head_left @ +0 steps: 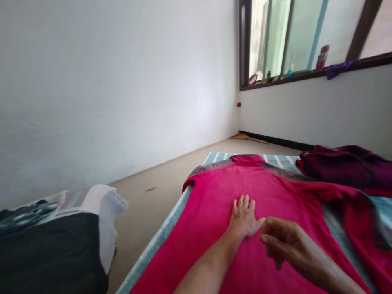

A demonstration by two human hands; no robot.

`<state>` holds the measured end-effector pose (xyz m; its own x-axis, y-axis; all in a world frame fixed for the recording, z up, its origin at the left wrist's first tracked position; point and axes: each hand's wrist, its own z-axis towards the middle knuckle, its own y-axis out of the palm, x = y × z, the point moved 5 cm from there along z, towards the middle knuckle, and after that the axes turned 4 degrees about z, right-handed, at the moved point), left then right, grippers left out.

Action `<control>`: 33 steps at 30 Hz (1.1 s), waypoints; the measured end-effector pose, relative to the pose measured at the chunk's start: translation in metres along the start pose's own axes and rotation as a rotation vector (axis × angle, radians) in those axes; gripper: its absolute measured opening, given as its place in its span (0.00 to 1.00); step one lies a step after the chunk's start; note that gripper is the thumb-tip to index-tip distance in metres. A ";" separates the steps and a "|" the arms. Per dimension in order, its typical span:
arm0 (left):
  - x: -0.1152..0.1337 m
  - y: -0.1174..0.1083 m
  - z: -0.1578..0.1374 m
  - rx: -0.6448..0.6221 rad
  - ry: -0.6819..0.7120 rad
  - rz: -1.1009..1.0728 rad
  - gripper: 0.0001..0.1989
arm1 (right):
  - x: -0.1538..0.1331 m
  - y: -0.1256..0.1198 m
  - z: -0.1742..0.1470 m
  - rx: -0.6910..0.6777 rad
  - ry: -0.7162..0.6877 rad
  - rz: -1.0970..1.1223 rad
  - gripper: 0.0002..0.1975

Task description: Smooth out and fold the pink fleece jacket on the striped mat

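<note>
A bright pink long-sleeved top (211,220) with grey shoulders lies spread out, its collar at the far end. My left hand (244,216) rests flat on the middle of it, fingers stretched out. Just to the right, my right hand (283,241) hovers over the cloth with its fingers curled in, and nothing shows in them. The top's right sleeve (357,212) stretches out to the side, while the left sleeve is mostly out of sight. Beneath the top is a blue and white striped mat (165,241).
A folded purple garment (349,167) lies at the mat's right. On the left is a pile of dark and white cloth (55,249). A small loop (150,189) lies on the floor, and a broom (249,138) in the corner. Small items line the windowsill (284,78).
</note>
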<state>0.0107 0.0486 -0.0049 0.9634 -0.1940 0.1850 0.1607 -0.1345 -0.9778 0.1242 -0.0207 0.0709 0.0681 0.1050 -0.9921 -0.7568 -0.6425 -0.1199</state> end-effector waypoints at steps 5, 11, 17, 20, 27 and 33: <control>-0.002 -0.001 0.005 0.000 -0.034 0.012 0.43 | 0.078 -0.057 -0.021 0.583 -0.041 -0.684 0.16; -0.002 -0.002 0.008 0.018 -0.036 0.059 0.42 | 0.102 -0.055 -0.029 0.612 -0.167 -1.215 0.12; -0.002 -0.001 0.011 0.035 -0.028 0.076 0.42 | 0.092 -0.050 -0.027 0.554 -0.117 -1.234 0.10; -0.002 -0.002 0.012 0.048 -0.027 0.096 0.42 | 0.089 -0.051 -0.028 0.546 -0.110 -1.221 0.10; -0.001 -0.004 0.011 0.043 -0.037 0.104 0.42 | 0.087 -0.052 -0.028 0.531 -0.092 -1.180 0.09; -0.001 -0.004 0.011 0.033 -0.056 0.129 0.41 | 0.088 -0.053 -0.027 0.506 -0.069 -1.172 0.09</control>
<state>0.0117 0.0600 -0.0021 0.9868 -0.1531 0.0531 0.0412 -0.0802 -0.9959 0.1874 0.0018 -0.0111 0.8371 0.4593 -0.2973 -0.4307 0.2181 -0.8757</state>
